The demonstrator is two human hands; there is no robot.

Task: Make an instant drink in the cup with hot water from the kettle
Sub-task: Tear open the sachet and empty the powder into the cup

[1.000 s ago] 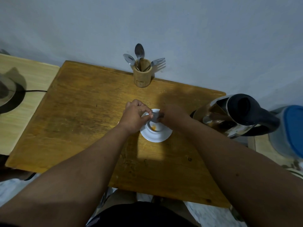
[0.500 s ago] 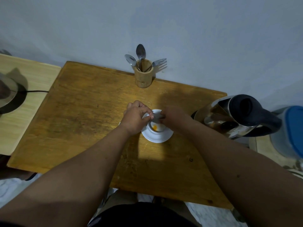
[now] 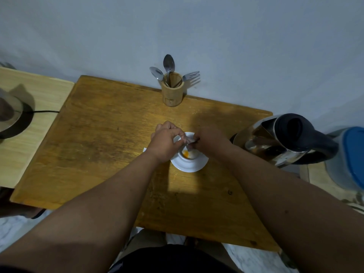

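Note:
A white cup (image 3: 194, 154) stands on a white saucer (image 3: 189, 164) in the middle of the wooden table (image 3: 102, 146). Orange powder (image 3: 186, 154) lies in the cup's bottom. Right above the cup, my left hand (image 3: 164, 141) and my right hand (image 3: 209, 139) both pinch a small silvery sachet (image 3: 188, 140), one at each end. A steel kettle (image 3: 275, 141) with a black lid and handle sits at the table's right edge, close to my right forearm.
A bamboo holder (image 3: 171, 89) with two spoons and a fork stands at the table's back edge by the wall. A round base with a black cord (image 3: 11, 117) is on the light counter to the left. A blue-lidded container (image 3: 348, 156) sits far right.
Both hands have stayed over the cup, working the sachet. The orange patch of powder in the cup looks slightly larger.

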